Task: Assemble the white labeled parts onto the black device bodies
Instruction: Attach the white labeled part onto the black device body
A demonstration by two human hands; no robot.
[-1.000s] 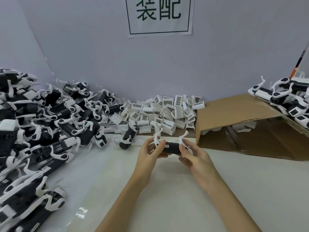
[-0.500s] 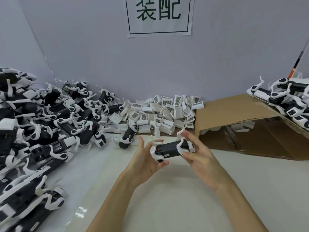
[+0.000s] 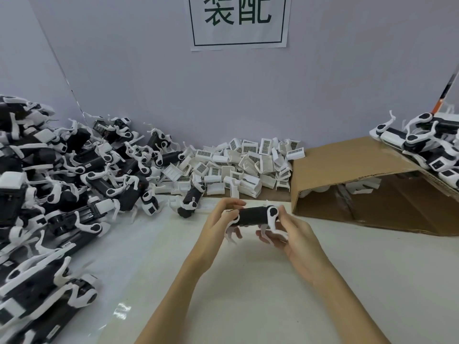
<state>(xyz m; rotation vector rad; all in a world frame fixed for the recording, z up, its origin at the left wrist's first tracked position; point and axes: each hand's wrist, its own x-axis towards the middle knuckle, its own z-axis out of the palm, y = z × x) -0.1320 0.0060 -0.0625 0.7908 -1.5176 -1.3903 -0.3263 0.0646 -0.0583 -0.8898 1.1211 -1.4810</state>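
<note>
A black device body (image 3: 252, 216) with white leg-like pieces hangs above the table in the middle of the view, lying level with its legs pointing down. My left hand (image 3: 218, 224) grips its left end and my right hand (image 3: 289, 234) grips its right end, next to a white round joint. Behind them lies a heap of white labeled parts (image 3: 244, 167) with barcode stickers against the wall. A big pile of black device bodies (image 3: 62, 184) fills the left side of the table.
A tipped brown cardboard box (image 3: 347, 167) lies open at the right, with more black-and-white devices (image 3: 427, 145) stacked on top of it. One loose device (image 3: 190, 202) sits just left of my hands. A paper sign (image 3: 238, 21) hangs on the grey wall.
The device has been turned over between my hands: its white legs pointed up a second ago and now point down. Both hands stay on its ends.
</note>
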